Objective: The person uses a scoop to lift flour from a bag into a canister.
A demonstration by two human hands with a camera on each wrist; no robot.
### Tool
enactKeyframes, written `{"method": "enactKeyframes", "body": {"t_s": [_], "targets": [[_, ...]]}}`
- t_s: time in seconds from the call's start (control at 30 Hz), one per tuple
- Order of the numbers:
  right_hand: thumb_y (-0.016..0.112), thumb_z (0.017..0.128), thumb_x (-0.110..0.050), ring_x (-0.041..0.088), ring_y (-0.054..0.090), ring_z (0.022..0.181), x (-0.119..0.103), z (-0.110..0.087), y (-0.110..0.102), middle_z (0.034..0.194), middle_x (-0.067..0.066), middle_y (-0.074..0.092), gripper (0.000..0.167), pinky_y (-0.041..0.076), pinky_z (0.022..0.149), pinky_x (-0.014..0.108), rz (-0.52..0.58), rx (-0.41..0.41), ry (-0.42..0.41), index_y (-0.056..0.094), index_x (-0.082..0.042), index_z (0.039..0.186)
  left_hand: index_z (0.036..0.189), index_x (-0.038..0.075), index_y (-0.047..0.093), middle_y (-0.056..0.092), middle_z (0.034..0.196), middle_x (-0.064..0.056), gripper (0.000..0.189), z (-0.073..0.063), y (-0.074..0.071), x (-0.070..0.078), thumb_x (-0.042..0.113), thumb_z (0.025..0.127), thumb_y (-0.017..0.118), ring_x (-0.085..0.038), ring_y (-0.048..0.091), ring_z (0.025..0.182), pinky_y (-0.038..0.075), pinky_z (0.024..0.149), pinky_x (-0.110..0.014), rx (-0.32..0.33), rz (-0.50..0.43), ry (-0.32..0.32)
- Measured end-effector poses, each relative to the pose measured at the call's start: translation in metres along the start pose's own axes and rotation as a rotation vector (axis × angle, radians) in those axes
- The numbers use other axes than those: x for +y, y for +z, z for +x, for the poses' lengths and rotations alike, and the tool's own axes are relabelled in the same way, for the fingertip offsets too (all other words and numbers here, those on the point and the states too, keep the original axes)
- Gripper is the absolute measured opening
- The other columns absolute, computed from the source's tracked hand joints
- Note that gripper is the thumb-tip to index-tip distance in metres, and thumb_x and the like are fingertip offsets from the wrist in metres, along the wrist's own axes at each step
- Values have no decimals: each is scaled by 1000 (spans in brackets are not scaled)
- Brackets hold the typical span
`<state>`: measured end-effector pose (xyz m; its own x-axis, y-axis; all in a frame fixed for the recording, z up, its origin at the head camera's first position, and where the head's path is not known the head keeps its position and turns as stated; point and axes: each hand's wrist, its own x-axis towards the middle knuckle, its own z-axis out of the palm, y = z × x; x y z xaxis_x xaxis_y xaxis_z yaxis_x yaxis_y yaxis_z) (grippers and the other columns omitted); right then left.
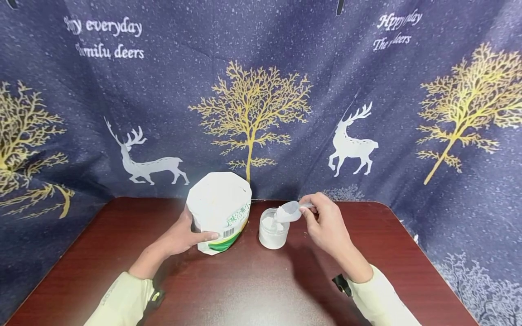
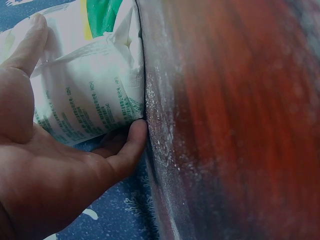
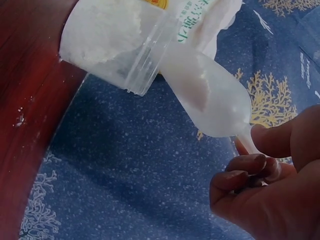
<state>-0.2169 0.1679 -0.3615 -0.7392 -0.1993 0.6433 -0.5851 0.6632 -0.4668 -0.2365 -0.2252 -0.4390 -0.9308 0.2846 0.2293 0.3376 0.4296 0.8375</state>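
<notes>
while left hand (image 1: 179,236) grips bag (image 1: 218,203), right hand (image 1: 329,225) pinches scoop (image 1: 292,210).

- Left arm (image 1: 120,299): slants up from the lower left of the head view, sleeved to the wrist (image 1: 142,267).
- Left hand (image 1: 183,233): left of centre, gripping, thumb extended rightward, other fingers mostly hidden.
- Right arm (image 1: 381,294): rises leftward from the lower right, also sleeved.
- Right hand (image 1: 328,226): right of centre, thumb and forefinger pinching; at the right wrist view's lower right, other fingers curl inward.
</notes>
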Motion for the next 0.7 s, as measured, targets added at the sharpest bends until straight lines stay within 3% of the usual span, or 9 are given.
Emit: {"method": "enactKeyframes", "body": {"t_s": [0.7], "targets": [[76,88,8,11,45,70,5,2,4,81,-2,53,15,43,62,29,-105,-37,-154,72,-3,98,165,23,4,35,158,-14,125,0,0,0,27,81,95,-33,34,148,18,121,-67,1,2,25]]}}
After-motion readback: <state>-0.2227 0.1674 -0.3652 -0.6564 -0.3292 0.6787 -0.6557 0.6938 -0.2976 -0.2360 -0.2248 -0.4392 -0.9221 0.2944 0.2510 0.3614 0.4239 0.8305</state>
